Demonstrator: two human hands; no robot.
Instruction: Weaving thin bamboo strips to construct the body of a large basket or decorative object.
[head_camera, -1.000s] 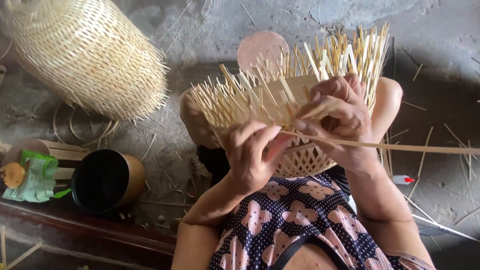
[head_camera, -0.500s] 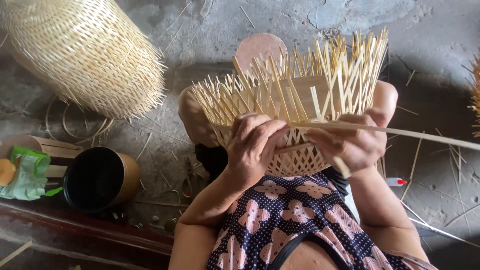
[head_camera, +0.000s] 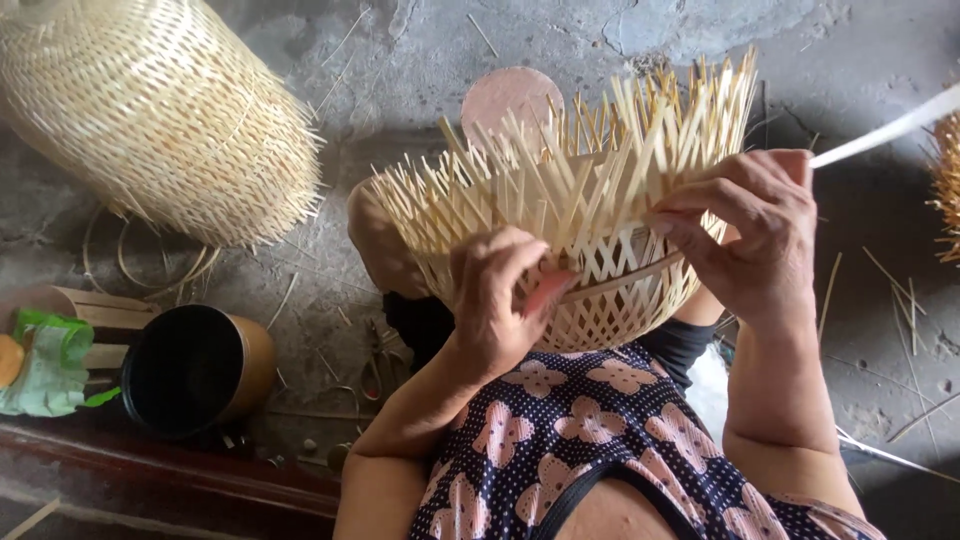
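A half-woven bamboo basket (head_camera: 600, 210) rests on my lap, its loose upright strips fanning outward at the top. My left hand (head_camera: 500, 295) grips the near wall of the basket, thumb pressed on the weave. My right hand (head_camera: 755, 230) pinches a long flat bamboo strip (head_camera: 890, 128) against the basket's rim; the strip runs off to the upper right. Part of the strip is threaded across the lattice between my two hands.
A large finished woven basket (head_camera: 150, 110) lies on its side at the upper left. A dark round pot (head_camera: 195, 368) and a green cloth (head_camera: 50, 360) sit at the left. Loose bamboo slivers lie scattered on the concrete floor (head_camera: 880, 320). A round pinkish disc (head_camera: 512, 95) shows behind the basket.
The long strip swung from pointing right and low to slanting up to the right. My right hand rose to the basket's rim, and my left hand stayed on the near wall.
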